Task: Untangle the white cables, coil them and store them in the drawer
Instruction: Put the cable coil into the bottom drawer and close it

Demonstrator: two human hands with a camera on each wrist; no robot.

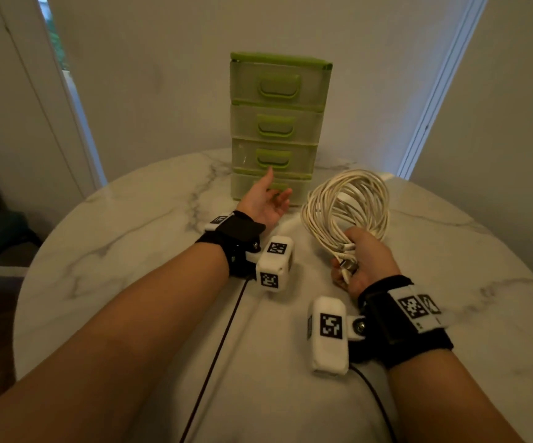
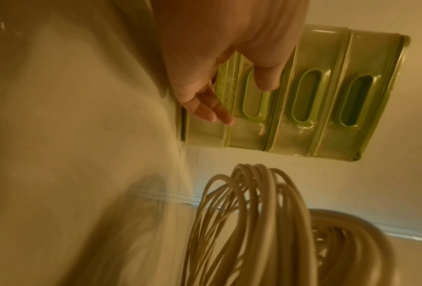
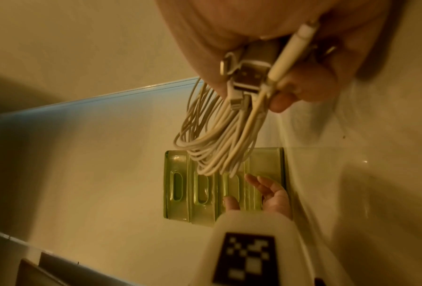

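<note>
The worktop (image 1: 137, 238) is round, with a smooth white marble surface veined in grey. At its far edge stands the drawer unit (image 1: 278, 123), a tall, narrow stack of four translucent, frosted plastic drawers with a lime-green lid, green trim between the tiers, and a rounded, slot-shaped green handle on each front. All four drawers sit closed.

To the right of the unit, raised above the worktop, are the cables (image 1: 348, 199): thin, smooth, round white cords wound into one loose oval coil of many loops. Their ends are gathered at the near side of the coil, where the right wrist view shows a flat metal USB plug (image 3: 250, 76) and slimmer white connectors bunched together.

The right hand (image 1: 365, 260) grips the coil at that gathered part, fingers and thumb curled round the strands and plugs, with the loops standing up and away from it.

The left hand (image 1: 266, 199) is palm-up and wide, fingers straight and slightly spread, holding nothing. It is in front of the bottom drawer (image 1: 294, 190), fingertips at its handle; whether they touch it cannot be told.

Each wrist carries a black strap and a white, rounded block printed with black-and-white square markers, and thin dark wires trail back from them.
</note>
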